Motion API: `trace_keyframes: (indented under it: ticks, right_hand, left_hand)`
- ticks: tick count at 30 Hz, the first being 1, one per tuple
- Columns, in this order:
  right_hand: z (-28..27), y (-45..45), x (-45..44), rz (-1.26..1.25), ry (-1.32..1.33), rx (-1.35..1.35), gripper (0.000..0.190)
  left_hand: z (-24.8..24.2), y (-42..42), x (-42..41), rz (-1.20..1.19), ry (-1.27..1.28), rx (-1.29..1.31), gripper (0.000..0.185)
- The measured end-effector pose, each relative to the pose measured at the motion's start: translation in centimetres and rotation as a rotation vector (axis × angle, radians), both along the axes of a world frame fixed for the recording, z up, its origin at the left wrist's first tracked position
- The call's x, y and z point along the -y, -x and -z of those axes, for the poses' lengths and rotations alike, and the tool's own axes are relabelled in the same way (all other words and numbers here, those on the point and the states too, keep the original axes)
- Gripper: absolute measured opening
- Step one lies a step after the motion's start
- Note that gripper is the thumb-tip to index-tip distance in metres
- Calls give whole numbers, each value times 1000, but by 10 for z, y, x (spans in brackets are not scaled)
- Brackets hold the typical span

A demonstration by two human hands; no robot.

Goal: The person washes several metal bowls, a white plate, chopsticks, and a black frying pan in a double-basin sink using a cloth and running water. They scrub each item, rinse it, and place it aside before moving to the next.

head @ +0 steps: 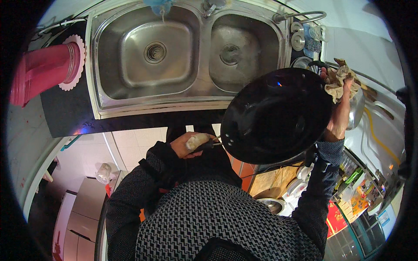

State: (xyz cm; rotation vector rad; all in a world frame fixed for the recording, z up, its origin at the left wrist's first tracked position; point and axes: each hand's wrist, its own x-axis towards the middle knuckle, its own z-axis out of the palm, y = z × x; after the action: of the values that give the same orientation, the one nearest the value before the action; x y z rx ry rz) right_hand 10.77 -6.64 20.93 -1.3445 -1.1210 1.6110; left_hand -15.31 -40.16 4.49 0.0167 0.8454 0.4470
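Observation:
A large black wok [277, 114] hangs tilted over the counter's front edge and the right sink bowl. My left hand [184, 146] grips its handle [206, 145] at the lower left. A pale thing [197, 142] lies over that hand's thumb side; whether it is a cloth or a wrapping, I cannot tell. At the wok's far right rim, my right hand [348, 85] clasps a crumpled beige rag [338, 78]. Fingertips show past the rag close to the rim, and the wok hides part of this hand.
A double-bowl steel sink [204, 65] spans the counter [65, 120], with a faucet [302, 16] at its right corner. On the left lies a pink pitcher [49, 67]. Steel lids [297, 36] sit right of the sink. Below the wok are a wooden board [274, 179] and a pot [272, 205].

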Motion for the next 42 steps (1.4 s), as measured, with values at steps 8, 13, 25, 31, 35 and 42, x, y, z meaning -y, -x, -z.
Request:
trace_keyframes:
  ticks: [8,13,25,31,35,42]
  right_hand:
    - [0,7,8,-26,25,-44,53]
    - [-2,14,15,-35,14,22,53]
    - [7,20,22,-75,16,26,51]
    - [11,20,24,-106,42,-34,49]
    - [15,23,22,-73,66,-45,52]
    - [18,29,20,-120,20,-25,54]
  left_hand:
    - [-10,-5,4,-35,-34,43,34]
    - [-9,-10,11,32,-178,9,36]
    - [-7,-20,31,-11,-149,1,48]
    - [-6,-21,30,30,-18,1,51]
    - [-5,-22,28,90,59,-37,50]
    - [-5,-20,37,-17,-61,12,48]
